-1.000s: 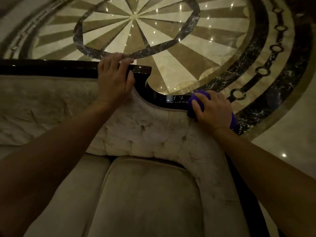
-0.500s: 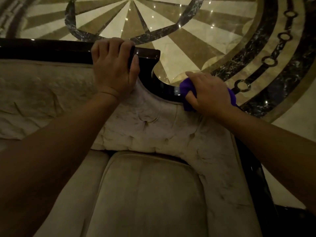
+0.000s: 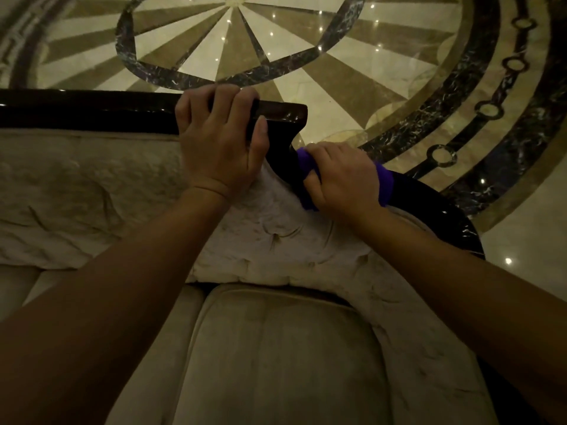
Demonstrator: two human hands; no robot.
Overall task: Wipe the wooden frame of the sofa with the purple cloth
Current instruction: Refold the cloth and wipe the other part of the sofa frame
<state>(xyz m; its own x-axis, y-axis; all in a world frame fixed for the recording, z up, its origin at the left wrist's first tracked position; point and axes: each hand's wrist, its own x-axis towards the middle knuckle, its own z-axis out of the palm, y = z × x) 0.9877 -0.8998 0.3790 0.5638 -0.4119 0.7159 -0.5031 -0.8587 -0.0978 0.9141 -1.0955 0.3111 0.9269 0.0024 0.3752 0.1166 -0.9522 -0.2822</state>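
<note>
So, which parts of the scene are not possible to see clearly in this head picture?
- Most of the purple cloth: covered by the right hand.
- Dark glossy wooden frame under the left hand: hidden by the fingers.
- Beige sofa seat cushion: cut by the bottom edge.
- Dust on the frame: too dark to tell.

The left hand (image 3: 219,142) gripping the wooden frame (image 3: 92,108) blocks its top rail just beside the purple cloth (image 3: 385,184); leftward the rail runs bare
</note>
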